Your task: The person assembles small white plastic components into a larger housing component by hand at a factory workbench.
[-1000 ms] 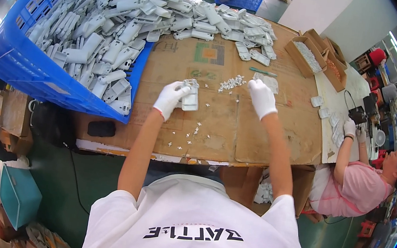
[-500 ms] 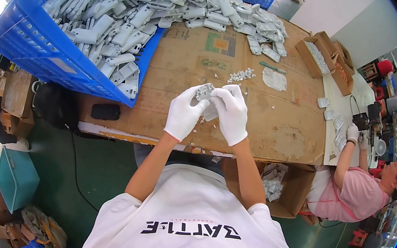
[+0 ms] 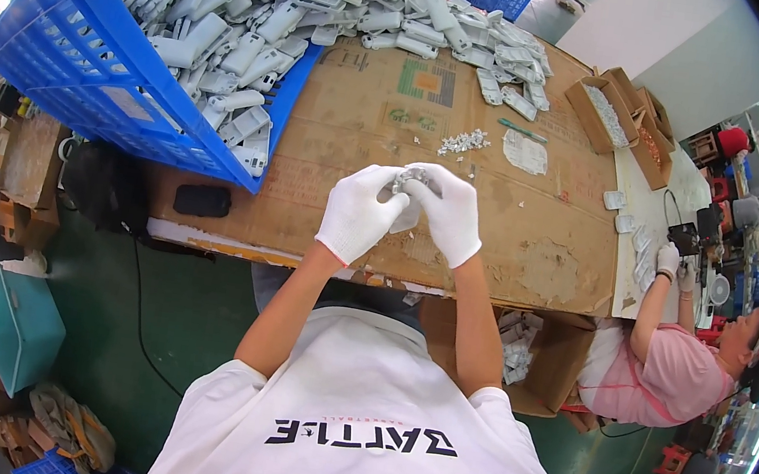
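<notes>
Both my hands wear white gloves and meet over the cardboard-covered table (image 3: 515, 226). Between them is a small white plastic housing part (image 3: 407, 216), mostly covered by the fingers. My left hand (image 3: 359, 213) closes on its left side with thumb and fingers. From the right, my right hand (image 3: 447, 215) grips the same part, its fingers bent over the top edge. Just beyond the hands lies a small heap of tiny white pieces (image 3: 464, 143). A large pile of white plastic housings (image 3: 251, 47) spills out of a blue crate (image 3: 120, 97) at the far left.
A green pen (image 3: 522, 130) and a pale paper scrap (image 3: 526, 153) lie past the tiny pieces. Cardboard boxes (image 3: 597, 114) of small parts stand far right. A black case (image 3: 203, 200) sits near left. An open carton (image 3: 554, 366) is below the table edge. A co-worker (image 3: 670, 362) works at right.
My right fingers have curled farther over the part's top edge, and the part now shows less between my hands. The whole view has shifted slightly.
</notes>
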`<control>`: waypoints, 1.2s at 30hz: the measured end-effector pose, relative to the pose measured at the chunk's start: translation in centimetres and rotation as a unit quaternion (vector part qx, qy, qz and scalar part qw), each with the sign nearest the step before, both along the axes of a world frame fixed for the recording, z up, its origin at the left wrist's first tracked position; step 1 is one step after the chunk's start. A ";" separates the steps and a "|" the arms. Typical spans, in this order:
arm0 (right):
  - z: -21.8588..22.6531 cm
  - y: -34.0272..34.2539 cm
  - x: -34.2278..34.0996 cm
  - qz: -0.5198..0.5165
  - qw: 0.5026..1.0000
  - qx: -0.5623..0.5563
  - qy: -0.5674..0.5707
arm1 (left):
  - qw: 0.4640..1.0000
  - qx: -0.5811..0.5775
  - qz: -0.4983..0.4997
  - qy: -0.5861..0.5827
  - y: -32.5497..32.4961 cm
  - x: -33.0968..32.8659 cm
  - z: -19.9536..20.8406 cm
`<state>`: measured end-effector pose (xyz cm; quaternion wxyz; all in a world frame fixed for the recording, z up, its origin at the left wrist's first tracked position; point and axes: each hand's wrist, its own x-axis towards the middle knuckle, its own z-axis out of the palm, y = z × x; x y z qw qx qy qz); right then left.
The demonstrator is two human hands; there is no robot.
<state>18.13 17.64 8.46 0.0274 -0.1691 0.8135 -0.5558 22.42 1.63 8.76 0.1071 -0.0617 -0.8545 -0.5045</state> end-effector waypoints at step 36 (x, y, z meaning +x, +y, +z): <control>-0.4 -1.5 0.9 -0.023 0.973 -0.207 -0.098 | 0.989 0.028 0.128 0.067 3.0 0.3 -1.6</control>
